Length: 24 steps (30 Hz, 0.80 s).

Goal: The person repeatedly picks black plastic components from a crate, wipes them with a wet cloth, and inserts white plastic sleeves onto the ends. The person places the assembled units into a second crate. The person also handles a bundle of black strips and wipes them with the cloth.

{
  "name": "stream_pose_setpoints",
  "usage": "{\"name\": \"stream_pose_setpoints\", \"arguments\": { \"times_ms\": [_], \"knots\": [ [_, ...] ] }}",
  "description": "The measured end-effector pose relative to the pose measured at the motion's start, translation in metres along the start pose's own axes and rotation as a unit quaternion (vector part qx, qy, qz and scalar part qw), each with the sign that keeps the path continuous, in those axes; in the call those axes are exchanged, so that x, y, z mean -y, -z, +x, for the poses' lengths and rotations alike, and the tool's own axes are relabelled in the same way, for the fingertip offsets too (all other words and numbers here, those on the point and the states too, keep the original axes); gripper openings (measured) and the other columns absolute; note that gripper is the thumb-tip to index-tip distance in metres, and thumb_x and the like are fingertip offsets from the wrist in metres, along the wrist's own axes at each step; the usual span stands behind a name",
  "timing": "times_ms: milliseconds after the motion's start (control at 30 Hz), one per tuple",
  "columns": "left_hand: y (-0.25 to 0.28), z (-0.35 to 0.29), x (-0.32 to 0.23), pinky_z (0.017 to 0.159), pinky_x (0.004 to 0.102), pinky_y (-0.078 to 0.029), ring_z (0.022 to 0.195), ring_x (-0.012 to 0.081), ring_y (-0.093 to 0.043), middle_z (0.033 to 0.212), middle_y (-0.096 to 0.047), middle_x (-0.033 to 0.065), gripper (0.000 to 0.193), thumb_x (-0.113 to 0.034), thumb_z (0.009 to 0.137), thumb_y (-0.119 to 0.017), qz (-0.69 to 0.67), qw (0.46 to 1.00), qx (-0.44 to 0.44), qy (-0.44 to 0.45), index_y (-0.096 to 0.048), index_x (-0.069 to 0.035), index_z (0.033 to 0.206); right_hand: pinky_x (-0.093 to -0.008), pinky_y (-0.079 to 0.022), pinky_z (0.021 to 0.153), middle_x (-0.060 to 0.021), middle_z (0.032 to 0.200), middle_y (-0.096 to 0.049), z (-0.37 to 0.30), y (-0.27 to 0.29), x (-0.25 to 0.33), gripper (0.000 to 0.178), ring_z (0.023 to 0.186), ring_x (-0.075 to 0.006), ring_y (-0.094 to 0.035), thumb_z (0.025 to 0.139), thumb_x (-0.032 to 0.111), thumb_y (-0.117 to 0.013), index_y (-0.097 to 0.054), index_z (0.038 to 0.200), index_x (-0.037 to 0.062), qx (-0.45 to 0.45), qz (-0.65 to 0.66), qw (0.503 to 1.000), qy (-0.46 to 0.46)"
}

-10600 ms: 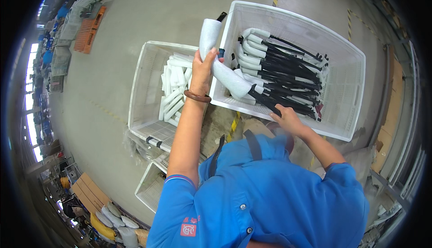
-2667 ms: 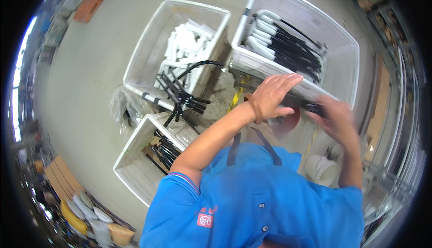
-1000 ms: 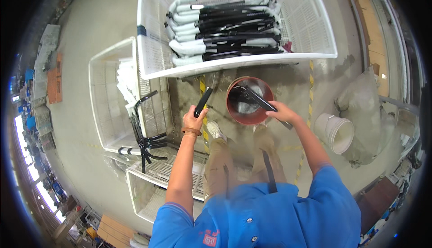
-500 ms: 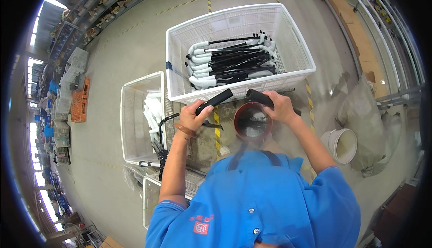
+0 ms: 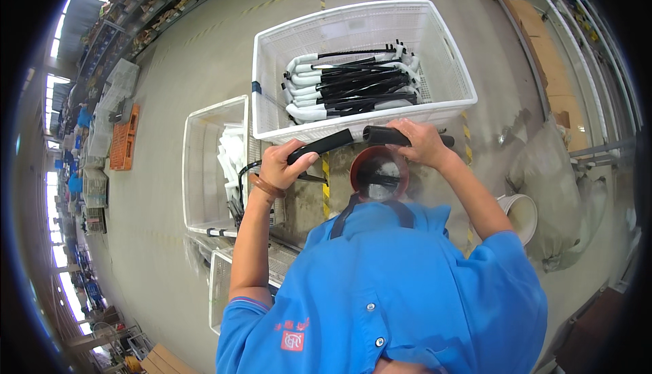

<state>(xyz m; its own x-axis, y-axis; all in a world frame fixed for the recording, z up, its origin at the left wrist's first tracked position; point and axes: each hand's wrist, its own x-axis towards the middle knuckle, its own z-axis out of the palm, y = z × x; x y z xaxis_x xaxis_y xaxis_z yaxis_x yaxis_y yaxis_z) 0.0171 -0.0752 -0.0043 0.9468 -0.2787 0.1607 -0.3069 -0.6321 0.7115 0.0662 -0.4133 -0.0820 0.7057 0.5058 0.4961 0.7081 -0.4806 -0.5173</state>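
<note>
My left hand (image 5: 280, 165), with a brown bangle at the wrist, is closed round a black tubular foam grip (image 5: 333, 143). A thin black bent bar (image 5: 248, 167) runs out on the other side of this hand. My right hand (image 5: 421, 144) is wrapped round a black hollow sleeve (image 5: 380, 135), whose open end faces the left piece across a small gap. Black material also shows past the right side of that hand. Just below the sleeve stands a reddish-brown bucket (image 5: 354, 170) holding liquid and dark tube-like pieces.
Ahead is a large white crate (image 5: 360, 129) of black bars with white-wrapped ends. A smaller white crate (image 5: 193, 163) at left holds white pieces. A white bucket (image 5: 523, 218) lies at right beside clear plastic sheeting (image 5: 557, 204). Orange crates (image 5: 124, 140) stand far left.
My right hand has swung its sleeve from slanting to nearly level, its open end now pointing left. The two black pieces are closer together and more in line.
</note>
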Motion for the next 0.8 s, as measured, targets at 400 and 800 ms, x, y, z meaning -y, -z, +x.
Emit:
{"name": "stream_pose_setpoints", "arguments": {
  "times_ms": [400,800],
  "knots": [
    [-0.018,0.007,-0.012,0.054,0.0403,-0.047,0.059,0.0359,-0.061,0.065,-0.061,0.0173,0.036,-0.039,0.087,-0.070,0.034,0.999,0.023,-0.018,-0.062,-0.004,0.086,-0.0303,-0.051,0.062,-0.0089,0.098,-0.064,0.042,0.032,-0.002,0.055,0.071,-0.0174,-0.063,0.089,0.032,-0.069,-0.052,0.133,0.0037,0.274,0.307,0.911,-0.021],
    [-0.052,0.024,-0.044,0.060,0.0453,-0.050,0.070,0.0384,-0.064,0.072,-0.063,0.0175,0.054,-0.057,0.081,-0.069,0.117,0.980,0.152,-0.060,-0.061,-0.005,0.093,-0.0456,-0.052,0.070,-0.0169,0.090,-0.068,0.067,0.016,0.052,0.036,0.086,-0.0356,-0.067,0.079,0.028,-0.073,-0.057,0.099,0.0015,0.389,0.032,0.921,0.012]
  ]
}}
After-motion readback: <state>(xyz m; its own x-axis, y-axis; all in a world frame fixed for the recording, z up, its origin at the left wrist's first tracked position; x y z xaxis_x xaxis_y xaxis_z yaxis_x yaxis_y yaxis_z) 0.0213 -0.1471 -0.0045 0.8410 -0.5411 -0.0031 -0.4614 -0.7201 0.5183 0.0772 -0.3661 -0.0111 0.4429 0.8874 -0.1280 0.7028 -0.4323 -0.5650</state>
